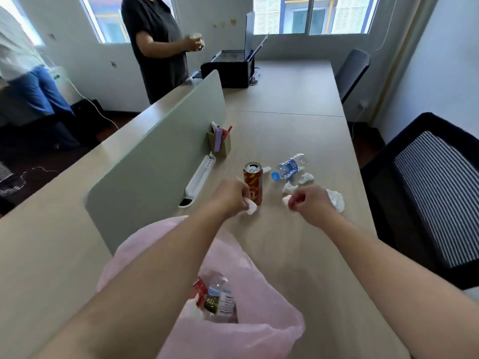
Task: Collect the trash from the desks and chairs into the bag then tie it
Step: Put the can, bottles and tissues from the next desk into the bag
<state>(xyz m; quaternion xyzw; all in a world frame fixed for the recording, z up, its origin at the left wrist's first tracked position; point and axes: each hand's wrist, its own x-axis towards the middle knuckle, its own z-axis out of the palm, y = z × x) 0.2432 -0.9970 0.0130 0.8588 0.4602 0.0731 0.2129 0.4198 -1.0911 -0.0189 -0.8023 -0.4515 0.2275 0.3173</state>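
From my remote seat I see both hands out over the bench (pixel 285 244). My left hand (pixel 232 196) has its fingers curled round a crumpled tissue (pixel 251 208), right in front of the base of the red and yellow can (pixel 253 181), which stands upright with its tab open. My right hand (pixel 311 203) is closed too, pinching a small tissue wad (pixel 286 199) at its fingertips.

Past the right hand lie loose tissue wads (pixel 336 200), one just beside the knuckles and two more nearer the water bottle (pixel 292 165). That bottle lies on its side with its blue cap (pixel 275 175) towards the can.

The pink bag (pixel 259 294) sits open on the near edge of the bench, under my left forearm. Inside it I can make out a clear bottle (pixel 220 299) and a red wrapper (pixel 198 288).

To the left a grey-green divider panel (pixel 160 151) runs along the bench, with a white tray (pixel 201 176) and a pen holder (pixel 220 143) at its foot. A striped chair (pixel 435 198) stands to the right, and a person in a dark shirt (pixel 158 42) stands at the far end
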